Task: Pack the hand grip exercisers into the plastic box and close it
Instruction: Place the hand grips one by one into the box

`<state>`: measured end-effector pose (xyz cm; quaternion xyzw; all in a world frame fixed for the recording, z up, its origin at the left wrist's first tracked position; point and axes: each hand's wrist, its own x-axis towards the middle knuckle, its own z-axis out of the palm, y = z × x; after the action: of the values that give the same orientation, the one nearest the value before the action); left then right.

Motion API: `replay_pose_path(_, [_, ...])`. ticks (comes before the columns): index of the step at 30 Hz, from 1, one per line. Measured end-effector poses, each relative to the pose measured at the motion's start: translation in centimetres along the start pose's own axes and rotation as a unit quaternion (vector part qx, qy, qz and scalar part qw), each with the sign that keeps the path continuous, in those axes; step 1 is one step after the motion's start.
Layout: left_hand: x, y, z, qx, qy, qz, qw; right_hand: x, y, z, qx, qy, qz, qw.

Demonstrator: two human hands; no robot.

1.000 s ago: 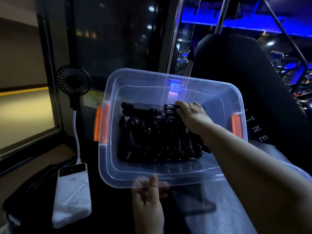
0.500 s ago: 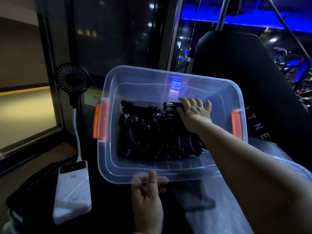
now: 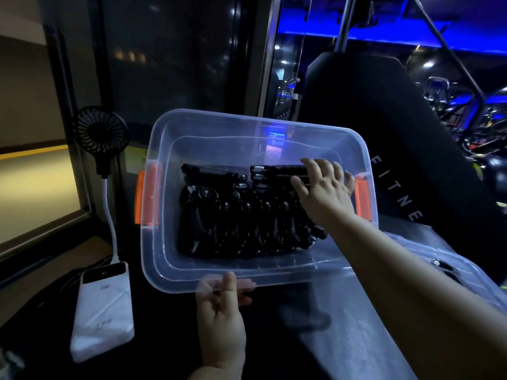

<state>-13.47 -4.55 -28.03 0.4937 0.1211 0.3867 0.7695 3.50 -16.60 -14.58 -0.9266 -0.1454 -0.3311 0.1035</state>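
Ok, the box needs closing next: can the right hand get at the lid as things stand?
Probably yes. The lid lies beside the box, right under that forearm, and the right hand looks open, holding nothing.

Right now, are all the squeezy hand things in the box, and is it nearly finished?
Nearly. A tight pile of hand grip exercisers already lies in the plastic box. The right hand, fingers spread, touches the back ones, while the left hand pinches the near rim. The clear lid lies off to the right, so closing the box is left.
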Motion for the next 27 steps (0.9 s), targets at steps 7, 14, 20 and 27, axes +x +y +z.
replay_pose_path(7, [0.0, -0.1, 0.1, 0.017, 0.011, 0.007, 1.0, -5.1, 4.6, -0.6, -0.069, 0.022, -0.043, 0.996])
replay_pose_path(14, [-0.2, -0.2, 0.1, 0.048, 0.015, 0.018, 0.999, -8.4, 7.9, -0.9, -0.034, 0.033, -0.045, 0.998])
replay_pose_path(20, [0.2, -0.8, 0.0, 0.051, 0.02, 0.039, 0.998, -11.9, 12.5, -1.0, 0.087, 0.051, 0.092, 0.991])
replay_pose_path(27, [0.2, -0.9, 0.1, 0.054, 0.021, 0.054, 0.997, -14.9, 21.9, -0.3, -0.012, -0.142, 0.342, 0.929])
